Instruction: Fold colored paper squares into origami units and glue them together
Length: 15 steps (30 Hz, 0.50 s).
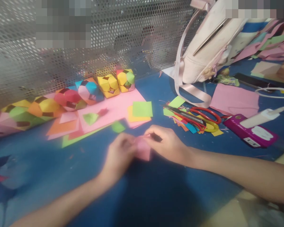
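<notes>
Both my hands meet over a small square of pink paper (143, 150) above the blue table. My left hand (121, 151), blurred, is closed on the paper's left side. From the right, my right hand (165, 142) pinches its upper right edge between thumb and fingers. Whether the paper has a fold under my fingers I cannot tell. Just beyond my hands lie a green paper square (142, 109) on a yellow one (137, 115) and a small green folded piece (118, 126).
Folded paper balls (108, 85) line a perforated metal panel (104, 37). Red-handled scissors (203, 114) rest on paper scraps to the right. Beyond them are a purple power strip (262, 134) with a plugged-in white charger, pink sheets (236, 99) and a pale bag (203, 47).
</notes>
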Each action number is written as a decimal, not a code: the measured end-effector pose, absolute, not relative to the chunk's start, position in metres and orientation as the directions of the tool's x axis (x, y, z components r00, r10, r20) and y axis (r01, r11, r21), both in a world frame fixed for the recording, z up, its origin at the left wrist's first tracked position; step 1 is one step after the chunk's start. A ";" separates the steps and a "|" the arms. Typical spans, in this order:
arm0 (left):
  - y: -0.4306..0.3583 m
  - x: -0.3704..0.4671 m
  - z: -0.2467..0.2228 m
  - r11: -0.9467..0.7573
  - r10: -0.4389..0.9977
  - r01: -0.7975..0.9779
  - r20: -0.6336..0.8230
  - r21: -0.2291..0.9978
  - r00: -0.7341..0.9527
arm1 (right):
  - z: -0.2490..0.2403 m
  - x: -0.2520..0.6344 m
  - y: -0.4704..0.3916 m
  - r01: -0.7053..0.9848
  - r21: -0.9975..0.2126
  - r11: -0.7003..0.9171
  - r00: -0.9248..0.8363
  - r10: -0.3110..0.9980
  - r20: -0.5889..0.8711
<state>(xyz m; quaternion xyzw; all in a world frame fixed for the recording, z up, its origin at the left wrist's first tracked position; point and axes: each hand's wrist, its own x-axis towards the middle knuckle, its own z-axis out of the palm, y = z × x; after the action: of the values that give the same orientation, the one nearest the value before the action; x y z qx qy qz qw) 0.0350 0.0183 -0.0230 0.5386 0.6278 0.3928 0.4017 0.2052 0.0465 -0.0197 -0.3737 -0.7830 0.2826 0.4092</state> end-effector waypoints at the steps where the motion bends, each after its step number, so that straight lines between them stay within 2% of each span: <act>1: 0.018 0.035 -0.022 0.120 0.991 0.371 -0.090 0.921 -0.096 | -0.021 0.205 0.046 0.334 -0.713 0.616 -0.398 0.778 0.486; 5: 0.017 0.036 -0.020 0.140 0.990 0.376 -0.125 0.916 -0.064 | -0.025 0.204 0.045 0.262 -0.594 0.761 -0.434 0.642 0.632; 11: 0.011 0.037 -0.023 0.138 0.990 0.354 -0.129 0.925 -0.049 | -0.024 0.204 0.043 0.239 -0.661 0.712 -0.417 0.690 0.592; 15: 0.010 0.037 -0.024 0.130 0.991 0.327 -0.128 0.936 -0.029 | -0.025 0.204 0.042 0.168 -0.627 0.761 -0.456 0.624 0.635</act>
<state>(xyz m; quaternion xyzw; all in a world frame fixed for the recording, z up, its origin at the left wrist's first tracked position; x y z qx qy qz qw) 0.0371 0.0099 -0.0243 0.5407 0.6096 0.3777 0.4397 0.2040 0.0419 -0.0251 -0.2424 -0.8168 0.2468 0.4618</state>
